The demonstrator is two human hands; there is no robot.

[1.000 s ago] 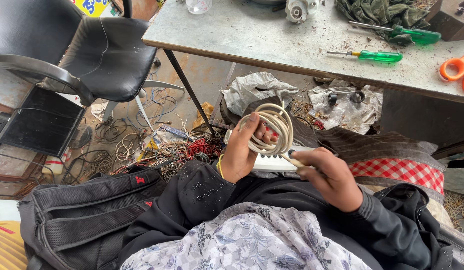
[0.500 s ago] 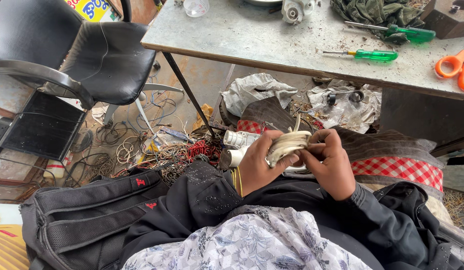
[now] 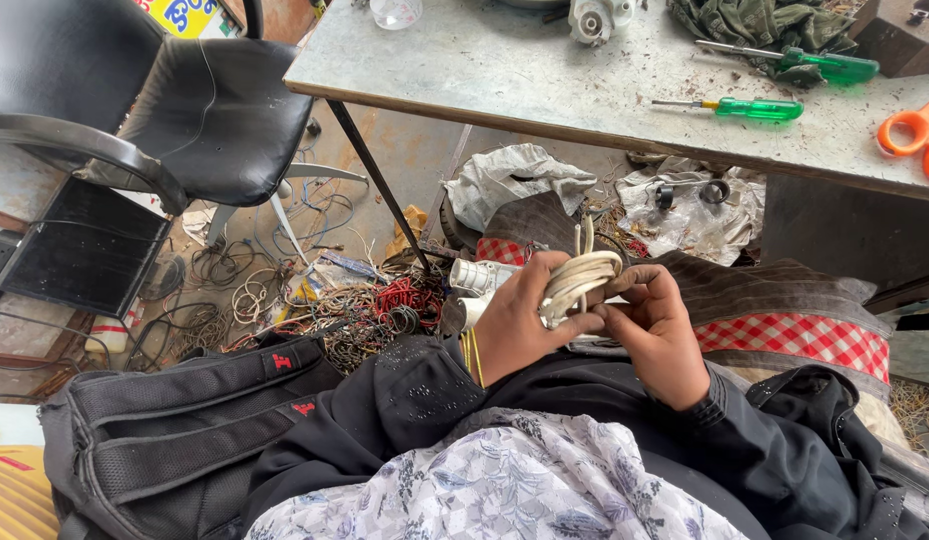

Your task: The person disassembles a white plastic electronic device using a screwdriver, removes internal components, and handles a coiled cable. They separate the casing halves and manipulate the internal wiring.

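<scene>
A coil of pale wire held between both hands over the lap.

Nearest, a black backpack with red marks lies on the floor beside the person's dark sleeves. Above the lap the left hand wraps round the coiled bundle of off-white wire, while the right hand pinches the bundle's edge with thumb and fingertips; two wire ends stick up from it. Just behind sit white plastic fittings and a red-and-white checked cloth. Tangled red and grey wires litter the floor. Farther off stand a black office chair and the grey metal counter, carrying a green-handled screwdriver and orange scissors.
</scene>
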